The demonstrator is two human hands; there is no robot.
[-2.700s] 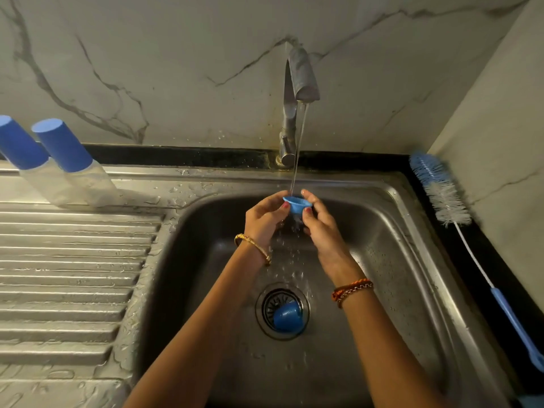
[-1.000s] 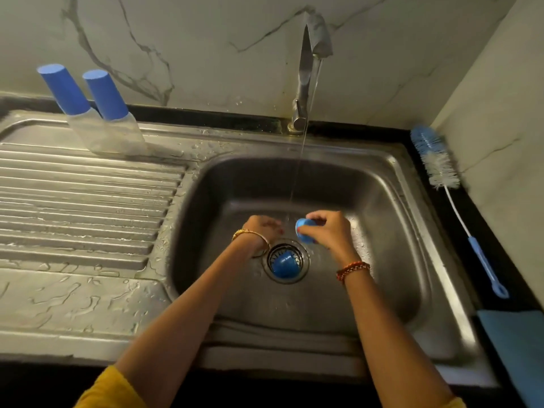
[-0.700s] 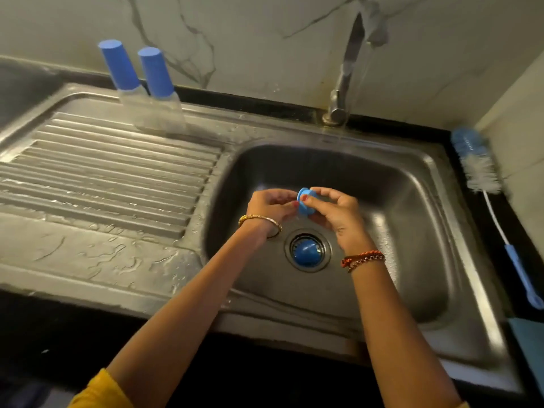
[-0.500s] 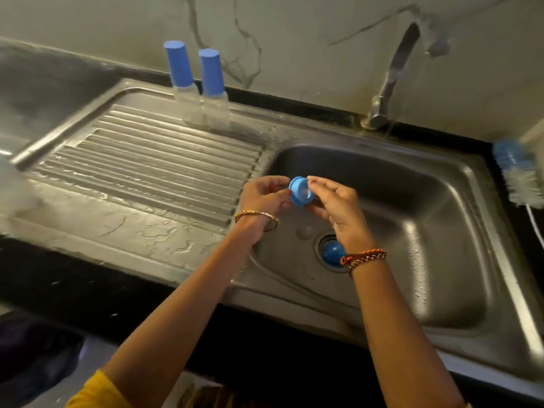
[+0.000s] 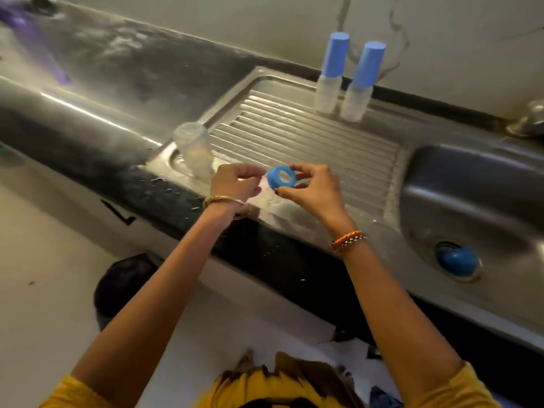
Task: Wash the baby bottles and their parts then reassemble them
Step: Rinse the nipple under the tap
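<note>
My right hand (image 5: 312, 189) pinches a blue screw ring (image 5: 281, 177) by its rim, hole facing me, above the front of the ribbed drainboard (image 5: 309, 136). My left hand (image 5: 235, 182) is curled just left of the ring and pinches a small pale translucent piece, apparently a clear nipple (image 5: 248, 179). A clear bottle body (image 5: 192, 148) stands on the drainboard's near left corner. Two assembled bottles with tall blue caps (image 5: 331, 75) (image 5: 360, 83) stand at the back. A blue cap (image 5: 456, 260) lies in the drain of the sink basin (image 5: 471, 187).
The tap base (image 5: 527, 122) shows at the right edge. A wet dark counter (image 5: 117, 69) runs left of the drainboard. Pale floor and a dark round object (image 5: 123, 281) lie below the counter front.
Both hands lifted the ring out from under the tap and carried it left, out of the basin to above the drainboard. My view swung left, and the clear bottle body came into sight.
</note>
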